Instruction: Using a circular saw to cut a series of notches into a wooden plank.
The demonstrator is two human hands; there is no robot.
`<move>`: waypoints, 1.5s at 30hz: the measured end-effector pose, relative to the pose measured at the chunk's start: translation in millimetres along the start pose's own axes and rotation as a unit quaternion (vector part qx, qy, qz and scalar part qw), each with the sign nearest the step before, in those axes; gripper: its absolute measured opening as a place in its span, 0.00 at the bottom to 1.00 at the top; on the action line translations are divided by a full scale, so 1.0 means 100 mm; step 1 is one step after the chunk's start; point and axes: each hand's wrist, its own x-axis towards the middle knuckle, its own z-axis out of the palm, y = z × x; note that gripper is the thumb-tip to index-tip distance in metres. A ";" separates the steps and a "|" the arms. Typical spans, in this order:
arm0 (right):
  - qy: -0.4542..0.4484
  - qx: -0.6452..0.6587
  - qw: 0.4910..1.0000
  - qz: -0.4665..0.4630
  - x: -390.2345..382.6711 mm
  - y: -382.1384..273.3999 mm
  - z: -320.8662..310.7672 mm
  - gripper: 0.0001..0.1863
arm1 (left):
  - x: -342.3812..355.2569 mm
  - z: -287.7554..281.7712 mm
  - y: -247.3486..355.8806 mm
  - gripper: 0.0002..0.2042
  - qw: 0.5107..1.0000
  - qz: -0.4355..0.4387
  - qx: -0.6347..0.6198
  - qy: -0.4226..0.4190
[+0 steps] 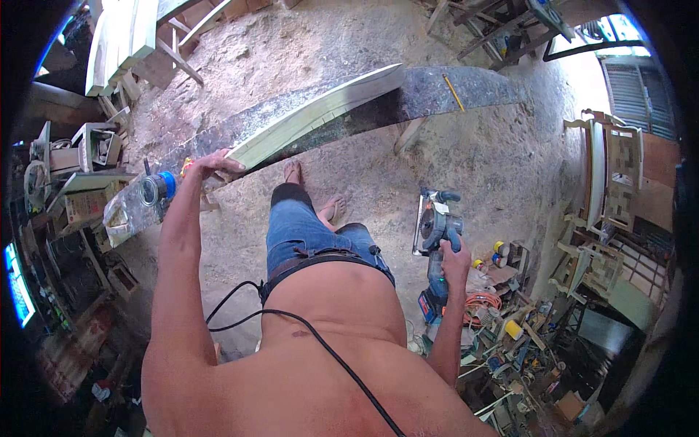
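Observation:
My left hand grips the near end of a long pale, curved-edged board, which lies along a dark, stained narrow bench. My right hand is closed on the handle of a cordless circular saw, held away from the board, low at my right side. A thin yellow stick, perhaps a pencil or rule, lies on the bench. At the bench's left end is a blue-and-silver power tool beside a clear plastic bag.
Stacked lumber stands at the back left, wooden clutter along the left. Wooden frames lean at the right; hoses, cans and scrap crowd the lower right. A bench leg reaches down to the dusty floor.

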 end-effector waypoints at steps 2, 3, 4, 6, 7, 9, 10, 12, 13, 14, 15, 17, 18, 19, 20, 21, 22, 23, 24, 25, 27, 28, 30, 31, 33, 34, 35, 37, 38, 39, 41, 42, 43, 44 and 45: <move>0.009 0.002 1.000 -0.006 0.01 0.00 0.02 0.15 | 0.01 0.00 0.03 0.47 0.999 -0.022 0.017 -0.022; 0.012 0.002 1.000 -0.012 0.00 -0.03 0.04 0.15 | 0.02 -0.01 0.03 0.49 0.999 -0.033 0.027 -0.033; 0.021 0.005 1.000 -0.006 -0.02 -0.04 0.03 0.15 | 0.07 0.00 0.05 0.49 0.998 -0.033 0.035 -0.033; 0.016 0.024 0.999 0.014 -0.04 -0.06 0.03 0.17 | 0.04 -0.03 -0.10 0.45 0.999 -0.013 0.037 -0.002; 0.025 0.024 0.999 0.020 -0.06 0.00 0.01 0.17 | 0.07 0.02 -0.08 0.41 0.999 0.003 0.035 0.025; 0.026 0.044 0.999 0.012 -0.08 0.08 0.01 0.19 | 0.13 -0.06 -0.13 0.43 0.989 0.104 0.105 0.016; 0.014 0.051 0.999 0.007 -0.05 0.07 0.04 0.19 | 0.09 -0.24 -0.42 0.43 0.960 0.147 0.185 0.148; 0.021 -0.003 1.000 0.017 -0.08 0.15 -0.01 0.23 | 0.13 -0.19 -0.45 0.43 0.927 0.151 0.215 0.268; 0.020 -0.004 1.000 0.019 -0.13 0.00 -0.02 0.23 | 0.10 -0.16 -0.47 0.43 0.927 0.150 0.215 0.267; 0.033 -0.034 0.999 0.012 -0.19 -0.15 -0.01 0.24 | 0.07 -0.13 -0.49 0.43 0.900 0.126 0.267 0.320; 0.045 -0.063 0.997 0.005 -0.26 -0.38 -0.02 0.26 | 0.02 -0.11 -0.51 0.44 0.867 0.101 0.318 0.371; 0.012 -0.039 0.999 -0.010 -0.24 -0.72 0.02 0.25 | -0.07 -0.14 -0.65 0.48 0.841 0.095 0.361 0.390; 0.006 -0.027 1.000 -0.007 -0.26 -0.77 0.04 0.25 | -0.01 0.13 -0.32 0.50 0.779 0.143 0.440 0.423; 0.009 -0.030 0.999 0.000 -0.21 -0.80 0.10 0.25 | -0.03 0.41 -0.03 0.52 0.704 0.183 0.512 0.457; 0.001 -0.025 0.999 -0.025 -0.13 -0.87 0.18 0.25 | 0.03 0.54 0.18 0.54 0.741 0.244 0.468 0.416; -0.007 -0.023 0.998 -0.051 -0.06 -0.96 0.25 0.26 | 0.15 0.64 0.42 0.55 0.772 0.304 0.416 0.372; -0.023 -0.007 0.997 -0.073 0.04 -1.08 0.35 0.26 | 0.26 0.89 0.69 0.58 0.784 0.297 0.410 0.359; -0.036 0.008 0.995 -0.092 0.14 -1.24 0.43 0.26 | 0.38 1.18 0.99 0.60 0.795 0.293 0.404 0.344; -0.047 0.020 0.995 -0.087 0.20 -1.44 0.50 0.27 | 0.46 1.43 1.28 0.59 0.790 0.295 0.413 0.345; -0.057 0.032 0.994 -0.083 0.29 -1.62 0.57 0.28 | 0.53 1.61 1.52 0.57 0.784 0.297 0.421 0.347; -0.055 0.004 0.986 -0.159 0.63 -1.78 0.84 0.30 | 0.73 1.70 1.76 0.54 0.786 0.293 0.406 0.362; -0.060 0.002 0.985 -0.162 0.74 -1.95 0.93 0.30 | 0.82 1.70 1.76 0.50 0.789 0.289 0.394 0.372; -0.084 -0.029 0.982 -0.169 0.89 -2.29 1.05 0.31 | 0.91 1.71 1.71 0.47 0.776 0.295 0.401 0.389; -0.082 -0.032 0.982 -0.169 1.00 -2.33 1.11 0.31 | 0.93 1.72 1.73 0.44 0.760 0.307 0.407 0.404; -0.055 -0.051 0.973 -0.219 1.16 -2.42 1.21 0.31 | 0.93 1.74 1.72 0.42 0.765 0.318 0.395 0.397; -0.066 -0.069 0.979 -0.182 1.21 -2.46 1.26 0.31 | 0.92 1.75 1.73 0.41 0.769 0.327 0.386 0.391; -0.066 -0.073 0.978 -0.184 1.26 -2.50 1.28 0.31 | 0.93 1.73 1.75 0.41 0.770 0.327 0.382 0.392; -0.033 -0.098 0.968 -0.228 1.31 -2.48 1.33 0.31 | 0.90 1.73 1.75 0.39 0.769 0.326 0.384 0.393; -0.037 -0.104 0.967 -0.229 1.32 -2.45 1.33 0.31 | 0.89 1.76 1.74 0.39 0.772 0.323 0.380 0.394; -0.052 -0.097 0.968 -0.226 1.32 -2.47 1.34 0.32 | 0.89 1.73 1.72 0.38 0.767 0.339 0.374 0.397; -0.074 -0.093 0.966 -0.228 1.32 -2.52 1.35 0.32 | 0.92 1.68 1.69 0.37 0.763 0.347 0.365 0.405; -0.076 -0.083 0.968 -0.223 1.30 -2.53 1.33 0.32 | 0.92 1.70 1.70 0.36 0.764 0.358 0.357 0.401; -0.079 -0.072 0.970 -0.218 1.29 -2.54 1.32 0.32 | 0.91 1.72 1.71 0.35 0.764 0.370 0.350 0.396; -0.083 -0.076 0.969 -0.219 1.29 -2.56 1.32 0.32 | 0.91 1.71 1.71 0.34 0.765 0.368 0.352 0.395; -0.082 -0.079 0.968 -0.225 1.31 -2.59 1.32 0.32 | 0.91 1.71 1.70 0.34 0.766 0.366 0.350 0.396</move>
